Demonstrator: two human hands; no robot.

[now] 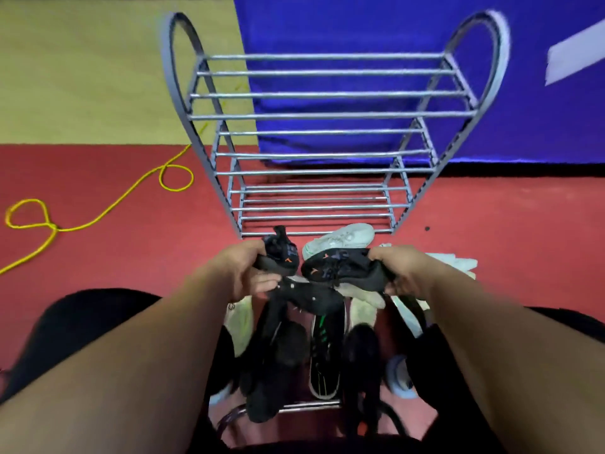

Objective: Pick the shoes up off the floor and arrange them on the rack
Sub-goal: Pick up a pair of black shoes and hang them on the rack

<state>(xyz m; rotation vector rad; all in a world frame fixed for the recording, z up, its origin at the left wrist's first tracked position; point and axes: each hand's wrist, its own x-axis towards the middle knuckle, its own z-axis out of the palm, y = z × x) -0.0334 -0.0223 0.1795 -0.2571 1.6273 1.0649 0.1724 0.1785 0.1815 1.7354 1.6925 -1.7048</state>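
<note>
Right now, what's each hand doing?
Left hand: holding a black shoe.
Right hand: holding the other black shoe.

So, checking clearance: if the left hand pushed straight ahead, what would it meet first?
Likely the lowest front bar of the rack, just beyond the black shoe the left hand holds; depth is unclear.

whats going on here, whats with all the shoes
A person is sorting shoes in front of a grey metal rack. The left hand grips one black shoe and the right hand grips the other black shoe, both with orange marks. Neither is on the rack yet. A pile of mostly dark shoes lies on the red floor below the hands, and a white sneaker lies by the rack's base.
</note>
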